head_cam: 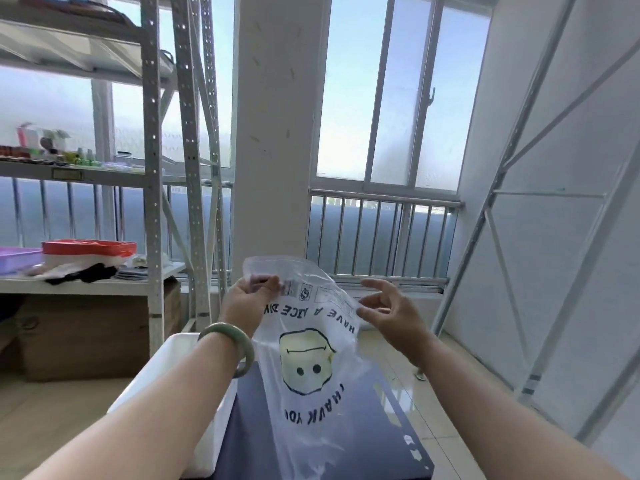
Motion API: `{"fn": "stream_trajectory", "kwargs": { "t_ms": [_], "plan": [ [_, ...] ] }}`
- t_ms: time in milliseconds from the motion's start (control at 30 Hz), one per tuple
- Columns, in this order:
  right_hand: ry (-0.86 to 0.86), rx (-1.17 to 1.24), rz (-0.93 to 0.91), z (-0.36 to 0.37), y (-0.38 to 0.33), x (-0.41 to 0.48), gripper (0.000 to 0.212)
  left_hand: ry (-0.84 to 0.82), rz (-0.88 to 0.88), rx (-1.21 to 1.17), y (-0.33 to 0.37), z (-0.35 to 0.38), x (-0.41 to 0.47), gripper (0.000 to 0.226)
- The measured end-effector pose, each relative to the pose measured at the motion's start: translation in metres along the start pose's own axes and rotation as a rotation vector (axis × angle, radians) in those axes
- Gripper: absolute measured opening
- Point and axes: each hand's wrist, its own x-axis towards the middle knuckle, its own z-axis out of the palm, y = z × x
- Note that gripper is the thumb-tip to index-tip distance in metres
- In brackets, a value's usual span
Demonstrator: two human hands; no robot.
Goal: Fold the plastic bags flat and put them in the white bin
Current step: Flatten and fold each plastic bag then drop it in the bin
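Observation:
A clear plastic bag (308, 372) with a yellow smiley face and dark printed letters hangs upside down in the air in front of me. My left hand (247, 299) pinches its top left edge. My right hand (391, 313) is at the bag's right edge, thumb and forefinger pinching the film while the other fingers spread out. The white bin (156, 379) stands below my left forearm, beside a dark blue table (381, 420). The bag's lower end drapes onto that table.
A metal shelf rack (152, 202) at the left carries a red-lidded tub (88, 247), cloths and small items, with cardboard boxes (83, 337) beneath. A white pillar (273, 133) and railed windows stand ahead. Another rack frame (519, 237) leans at the right.

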Motion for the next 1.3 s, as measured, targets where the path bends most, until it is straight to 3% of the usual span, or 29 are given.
{"fn": "stream_trajectory", "kwargs": {
  "t_ms": [67,233,367,533,667,867,933,1000,1067,1167,1233,1300],
  "plan": [
    [0.041,0.011,0.041,0.004,0.002,-0.001,0.033,0.023,-0.055,-0.101,0.0,-0.008,0.002,0.007],
    [0.042,0.006,0.085,0.019,0.002,0.002,0.032,0.06,-0.15,-0.253,-0.002,-0.017,0.007,0.004],
    [0.22,0.181,0.123,0.028,0.004,0.009,0.003,0.057,-0.135,-0.264,-0.006,-0.018,0.006,0.006],
    [0.439,0.411,0.191,0.023,-0.005,0.015,0.016,0.038,-0.078,-0.103,-0.012,-0.033,0.012,0.016],
    [0.579,0.258,0.111,0.021,-0.003,0.023,0.019,0.053,-0.081,-0.013,-0.019,-0.038,0.015,0.011],
    [0.612,-0.041,-0.102,0.015,0.003,0.023,0.021,0.12,-0.077,0.049,-0.025,-0.042,0.012,0.016],
    [0.636,-0.137,-0.194,0.016,0.005,0.022,0.025,0.133,-0.041,0.286,-0.028,-0.047,0.013,0.015],
    [0.607,-0.191,-0.291,0.019,0.004,0.02,0.028,0.116,0.081,0.761,-0.025,-0.047,0.008,0.013],
    [0.514,-0.221,-0.396,0.023,0.001,0.019,0.038,0.031,0.289,0.96,-0.017,-0.033,-0.001,0.041],
    [0.333,-0.288,-0.58,0.036,-0.009,0.019,0.041,-0.258,0.426,0.855,-0.003,0.006,-0.015,0.054],
    [0.243,-0.27,-0.62,0.045,-0.018,0.019,0.023,-0.39,0.365,0.817,-0.005,0.025,-0.019,0.036],
    [0.187,-0.13,-0.503,0.044,-0.027,0.015,0.014,-0.321,0.301,0.683,-0.008,0.028,-0.018,0.008]
  ]
}}
